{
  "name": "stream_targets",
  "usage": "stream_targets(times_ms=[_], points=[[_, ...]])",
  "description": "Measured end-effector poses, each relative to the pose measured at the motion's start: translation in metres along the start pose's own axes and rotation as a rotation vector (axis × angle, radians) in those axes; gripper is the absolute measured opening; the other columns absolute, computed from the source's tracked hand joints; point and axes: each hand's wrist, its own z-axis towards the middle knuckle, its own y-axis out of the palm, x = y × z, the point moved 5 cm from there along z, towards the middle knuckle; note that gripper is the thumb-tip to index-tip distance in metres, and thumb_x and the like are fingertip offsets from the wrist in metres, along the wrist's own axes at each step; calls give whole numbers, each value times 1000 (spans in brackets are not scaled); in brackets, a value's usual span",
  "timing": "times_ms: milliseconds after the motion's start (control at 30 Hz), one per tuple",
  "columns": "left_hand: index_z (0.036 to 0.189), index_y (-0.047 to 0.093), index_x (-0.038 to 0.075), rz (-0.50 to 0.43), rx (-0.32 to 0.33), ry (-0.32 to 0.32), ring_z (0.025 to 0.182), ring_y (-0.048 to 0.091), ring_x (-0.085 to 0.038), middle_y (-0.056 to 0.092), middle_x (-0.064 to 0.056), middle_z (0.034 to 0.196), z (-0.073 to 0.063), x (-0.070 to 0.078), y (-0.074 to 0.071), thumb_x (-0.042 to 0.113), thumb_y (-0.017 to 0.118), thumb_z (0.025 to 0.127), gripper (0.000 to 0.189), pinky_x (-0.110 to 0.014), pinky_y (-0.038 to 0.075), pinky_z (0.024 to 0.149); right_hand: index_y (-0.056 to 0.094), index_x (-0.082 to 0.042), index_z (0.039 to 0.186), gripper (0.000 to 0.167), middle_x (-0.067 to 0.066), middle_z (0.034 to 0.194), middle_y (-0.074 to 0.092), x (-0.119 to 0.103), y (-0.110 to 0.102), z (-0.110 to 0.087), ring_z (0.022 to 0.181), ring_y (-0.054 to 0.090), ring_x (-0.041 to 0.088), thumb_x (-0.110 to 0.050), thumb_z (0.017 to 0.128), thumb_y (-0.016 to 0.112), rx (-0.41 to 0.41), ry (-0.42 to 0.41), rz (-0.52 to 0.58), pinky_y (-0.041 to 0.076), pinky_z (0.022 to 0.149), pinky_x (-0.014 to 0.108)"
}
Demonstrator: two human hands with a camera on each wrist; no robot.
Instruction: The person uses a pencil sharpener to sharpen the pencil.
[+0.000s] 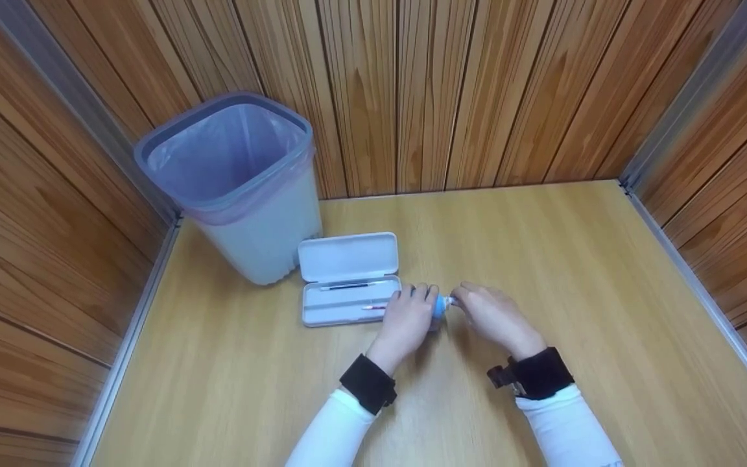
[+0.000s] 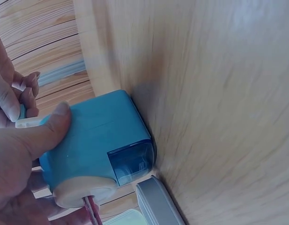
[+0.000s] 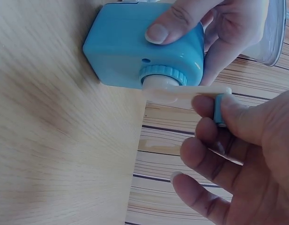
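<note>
My left hand [image 1: 409, 314] grips a light-blue crank pencil sharpener [image 2: 88, 136], thumb over its top, low at the table. A reddish pencil [image 2: 92, 211] is inserted in the round cream-coloured front of the sharpener. In the head view that pencil points left over the open pencil case [image 1: 341, 316]. On the opposite face, a pale crank arm [image 3: 198, 91] extends from a ribbed blue ring. Thumb and forefinger of my right hand [image 3: 256, 140] pinch the small blue knob [image 3: 218, 110] at the crank's end, the other fingers loosely bent.
The case's lid [image 1: 347, 257] stands raised behind its tray, where a dark pen [image 1: 347, 285] lies. A lined waste bin [image 1: 263, 240] stands at the back left. Wood-panelled walls [image 1: 373, 97] enclose the tabletop [image 1: 542, 259] on the back and both sides.
</note>
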Motion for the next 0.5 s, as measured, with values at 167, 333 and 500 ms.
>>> stream_targets(times_ms=[167, 333, 500], points=[[139, 55, 12, -25, -29, -15, 114, 56, -29, 60, -8, 128, 0, -3, 1, 36, 71, 90, 57, -43, 48, 92, 69, -1, 106, 14, 8, 93, 67, 2, 0, 5, 83, 65, 24, -2, 93, 64, 21, -13, -9, 55, 74, 37], [144, 50, 13, -56, -84, -36, 122, 52, -31, 55, -9, 136, 0, -3, 4, 33, 66, 94, 56, -45, 45, 98, 68, -1, 110, 17, 9, 96, 66, 9, 3, 10, 87, 65, 26, -2, 95, 61, 19, 29, 33, 55, 78, 39], [144, 50, 13, -49, -83, -32, 123, 51, -31, 55, -11, 136, 1, -2, 3, 32, 66, 94, 57, -45, 45, 99, 66, -2, 116, 20, 10, 101, 68, 16, 5, 12, 93, 65, 27, -7, 99, 56, 3, 99, 123, 54, 83, 41]])
